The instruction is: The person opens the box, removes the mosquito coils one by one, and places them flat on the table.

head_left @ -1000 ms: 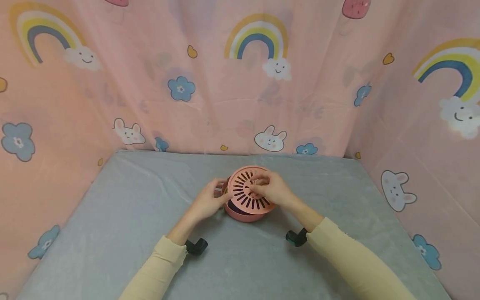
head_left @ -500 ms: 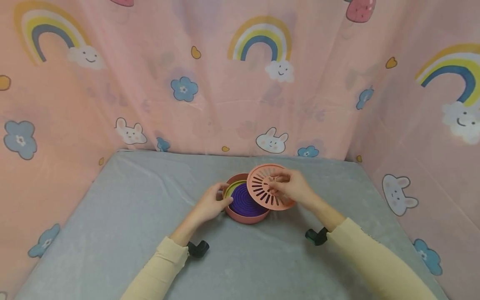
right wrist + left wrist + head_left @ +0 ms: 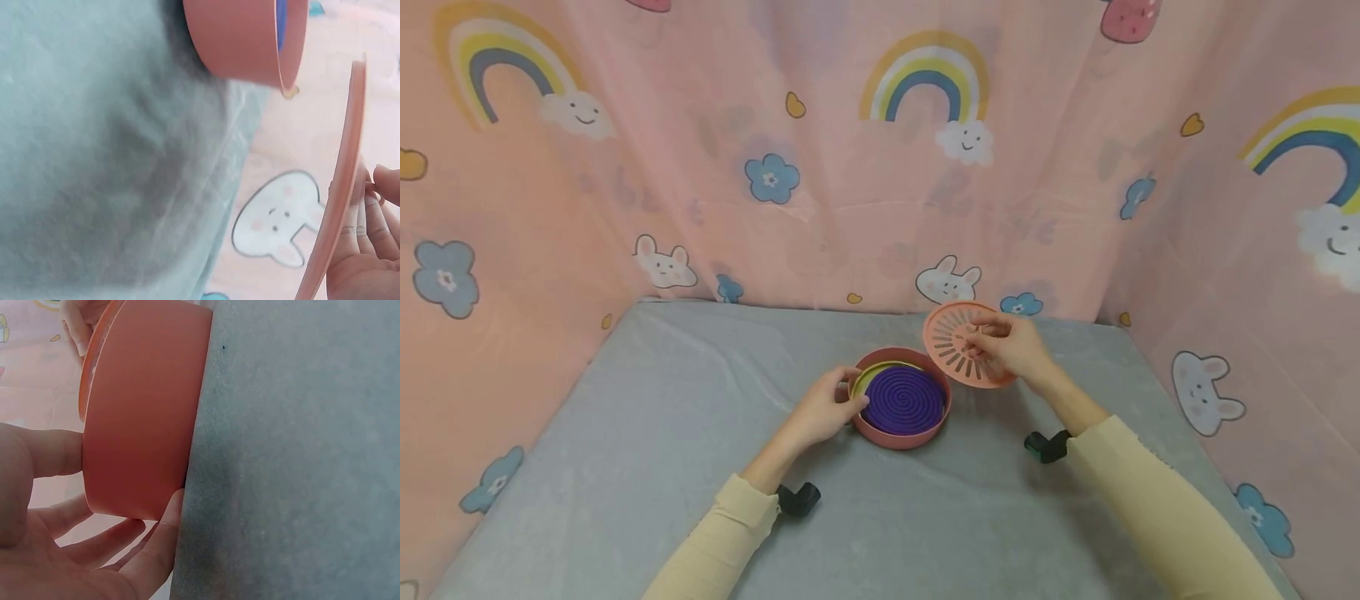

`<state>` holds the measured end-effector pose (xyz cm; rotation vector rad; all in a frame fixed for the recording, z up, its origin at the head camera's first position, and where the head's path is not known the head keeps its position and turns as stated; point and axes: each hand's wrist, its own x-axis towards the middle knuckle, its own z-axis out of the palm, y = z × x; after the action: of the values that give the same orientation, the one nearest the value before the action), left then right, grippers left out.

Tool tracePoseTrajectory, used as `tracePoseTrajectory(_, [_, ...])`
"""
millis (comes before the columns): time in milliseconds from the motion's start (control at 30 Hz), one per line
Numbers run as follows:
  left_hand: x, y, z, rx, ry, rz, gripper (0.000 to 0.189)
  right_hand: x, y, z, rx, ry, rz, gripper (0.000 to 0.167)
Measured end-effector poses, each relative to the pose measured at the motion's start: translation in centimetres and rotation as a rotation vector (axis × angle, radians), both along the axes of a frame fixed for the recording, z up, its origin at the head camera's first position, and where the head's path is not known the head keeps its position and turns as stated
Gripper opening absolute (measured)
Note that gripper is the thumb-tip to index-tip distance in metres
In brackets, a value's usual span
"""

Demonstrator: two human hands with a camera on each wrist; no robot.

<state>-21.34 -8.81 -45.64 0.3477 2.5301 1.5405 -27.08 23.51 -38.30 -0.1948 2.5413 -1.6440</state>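
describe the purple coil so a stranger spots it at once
On the grey cloth stands a round, open pink box, the left hand at its side. Inside lies the purple coil, partly hiding a yellow-green piece; only the coil is purple and wound in a spiral.

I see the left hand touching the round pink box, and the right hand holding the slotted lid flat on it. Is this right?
Not quite: the right hand holds the slotted lid clear of the round pink box, as the right wrist view shows. The left hand touches the box.
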Motion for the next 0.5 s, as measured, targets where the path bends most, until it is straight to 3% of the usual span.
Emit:
tracePoseTrajectory(300, [0.0,0.0,-0.1,-0.011,0.011,-0.007,0.047,-2.4,1.3,0.0,-0.023,0.011,-0.034,0.05])
tracePoseTrajectory(500, [0.0,0.0,-0.2,-0.024,0.002,0.003,0.048,-4.1,1.3,-1.8,0.015,0.005,-0.048,0.046])
